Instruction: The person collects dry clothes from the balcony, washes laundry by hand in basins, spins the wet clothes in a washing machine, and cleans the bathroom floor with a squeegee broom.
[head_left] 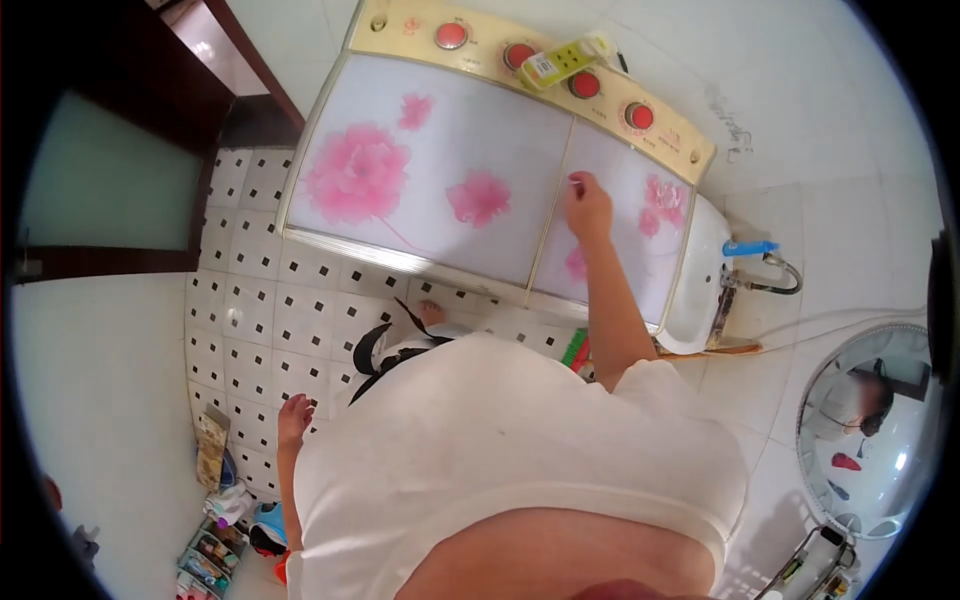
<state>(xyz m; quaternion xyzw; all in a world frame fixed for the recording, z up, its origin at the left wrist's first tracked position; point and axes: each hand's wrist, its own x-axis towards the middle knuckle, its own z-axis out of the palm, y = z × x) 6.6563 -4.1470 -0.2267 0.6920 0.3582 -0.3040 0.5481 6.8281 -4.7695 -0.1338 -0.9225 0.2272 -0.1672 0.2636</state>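
A twin-tub washing machine (410,190) stands before me, its two white lids printed with pink flowers and both down. My right hand (588,208) is above the smaller right lid (625,190), near the seam between the lids. Its fingers are curled together; what they hold, if anything, is hidden. I cannot tell whether the hand touches the lid. My left hand (294,418) hangs low at my side over the tiled floor, fingers loosely bent and apart, holding nothing visible. Red knobs (452,36) line the cream control panel, where a yellow-green power strip (565,62) lies.
Right of the machine are a white sink (700,275) and a tap (785,270) with a blue item on it. A round mirror (865,430) hangs on the right wall. At left is a dark-framed door (120,190). A small rack (210,560) with bottles stands lower left.
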